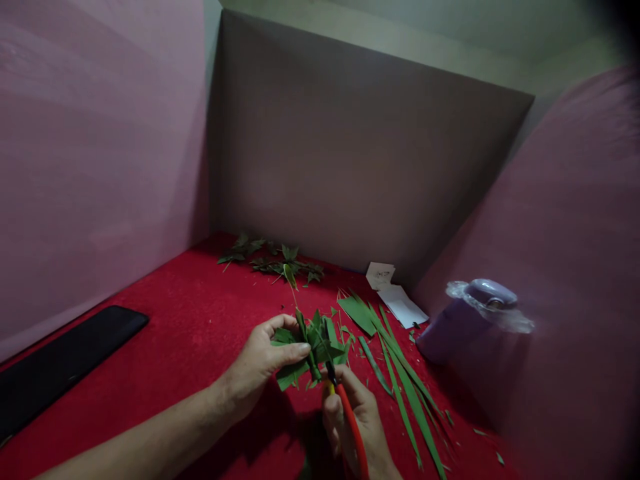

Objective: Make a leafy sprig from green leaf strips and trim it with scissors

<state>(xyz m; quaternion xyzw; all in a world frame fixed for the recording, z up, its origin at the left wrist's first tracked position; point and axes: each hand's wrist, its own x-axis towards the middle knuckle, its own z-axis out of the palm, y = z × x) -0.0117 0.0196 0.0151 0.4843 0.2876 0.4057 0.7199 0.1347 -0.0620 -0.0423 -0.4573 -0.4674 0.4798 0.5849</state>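
Observation:
My left hand point(260, 363) pinches a folded bundle of green leaves point(313, 350) just above the red cloth, thumb and fingers closed on its left side. My right hand point(355, 420) grips a tool with red handles point(353, 430) and a yellow joint, its dark tip touching the bundle from below. Long green leaf strips point(405, 383) lie on the cloth to the right of both hands.
The red cloth point(190, 327) covers the table between pink and grey panels. A black flat object point(60, 363) lies at the left. Loose leaves point(273, 260) sit at the back, white paper slips point(397, 297) and a purple plastic-wrapped container point(470, 323) at the right.

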